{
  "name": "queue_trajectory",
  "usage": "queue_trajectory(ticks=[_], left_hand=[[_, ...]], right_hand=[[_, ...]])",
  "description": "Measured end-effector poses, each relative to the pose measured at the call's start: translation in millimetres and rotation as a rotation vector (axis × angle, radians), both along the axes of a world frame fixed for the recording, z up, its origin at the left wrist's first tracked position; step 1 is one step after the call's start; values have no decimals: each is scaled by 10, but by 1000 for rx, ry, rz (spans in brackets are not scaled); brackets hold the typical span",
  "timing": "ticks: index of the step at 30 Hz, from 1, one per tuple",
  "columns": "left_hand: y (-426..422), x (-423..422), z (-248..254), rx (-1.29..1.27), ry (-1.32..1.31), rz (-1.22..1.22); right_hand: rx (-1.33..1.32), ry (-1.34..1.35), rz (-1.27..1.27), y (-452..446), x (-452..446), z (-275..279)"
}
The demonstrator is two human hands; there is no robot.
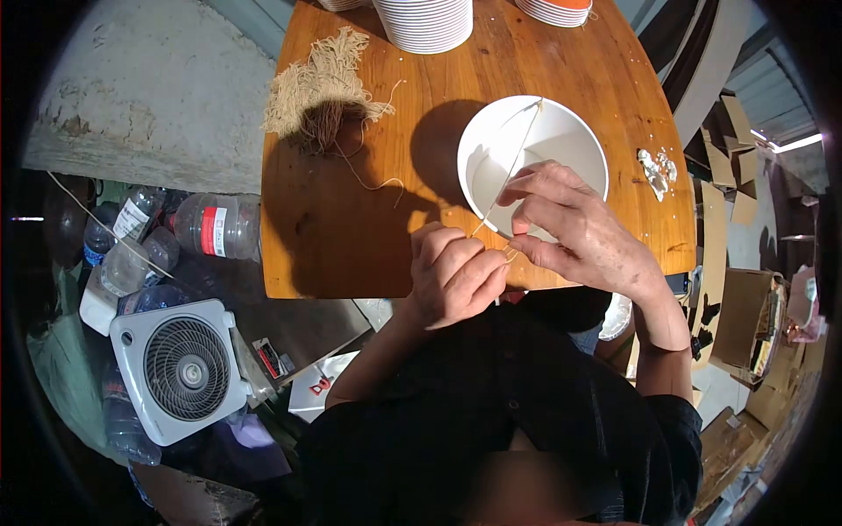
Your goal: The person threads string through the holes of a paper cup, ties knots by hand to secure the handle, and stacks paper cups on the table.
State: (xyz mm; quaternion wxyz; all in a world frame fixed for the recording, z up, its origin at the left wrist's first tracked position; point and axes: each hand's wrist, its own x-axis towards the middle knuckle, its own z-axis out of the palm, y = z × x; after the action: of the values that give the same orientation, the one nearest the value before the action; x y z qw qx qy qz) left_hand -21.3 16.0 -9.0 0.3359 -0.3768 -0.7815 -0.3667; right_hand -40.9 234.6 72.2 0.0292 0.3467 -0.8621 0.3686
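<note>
A white paper bucket [478, 162] stands upright on the wooden table, its mouth facing me. A thin tan string [517, 156] runs from the far rim across the opening to the near rim. My left hand [456, 273] is closed in a fist at the near rim, with the string coming out of it. Just to its right, my right hand [574, 223] pinches the string's end between thumb and forefinger; its other fingers curl over the bucket's mouth. A small loop of string shows between the two hands. The exact grip inside the left fist is hidden.
On the table [491, 74] lie a heap of tan strings [320, 83] at the left and white scraps [656, 174] at the right. Stacked white buckets [425, 24] stand at the far edge. A fan [187, 373] and plastic bottles [219, 226] sit at lower left; cardboard boxes [745, 324] at right.
</note>
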Motion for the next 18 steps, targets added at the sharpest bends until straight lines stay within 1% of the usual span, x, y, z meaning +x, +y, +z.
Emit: queue_trajectory(ticks=[1, 4, 5, 7, 8, 10, 13, 18], left_hand=[[13, 0, -3, 0, -1, 1], [56, 4, 19, 97, -155, -50], [69, 10, 27, 97, -156, -50], [85, 21, 38, 161, -274, -97], [89, 29, 54, 161, -275, -95], [95, 46, 82, 218, -414, -120], [102, 68, 44, 257, -495, -106], [105, 93, 86, 269, -541, -117]], right_hand=[[-15, -13, -17, 23, 13, -11], [-30, -48, -48, 50, 57, 6], [-29, -67, -62, 55, 75, 13], [-48, -56, -70, 52, 103, -4], [-68, -43, -78, 48, 117, -14], [-76, -50, -83, 28, 159, -27], [-96, -50, -105, 14, 213, -36], [-129, -39, -149, 10, 246, -64]])
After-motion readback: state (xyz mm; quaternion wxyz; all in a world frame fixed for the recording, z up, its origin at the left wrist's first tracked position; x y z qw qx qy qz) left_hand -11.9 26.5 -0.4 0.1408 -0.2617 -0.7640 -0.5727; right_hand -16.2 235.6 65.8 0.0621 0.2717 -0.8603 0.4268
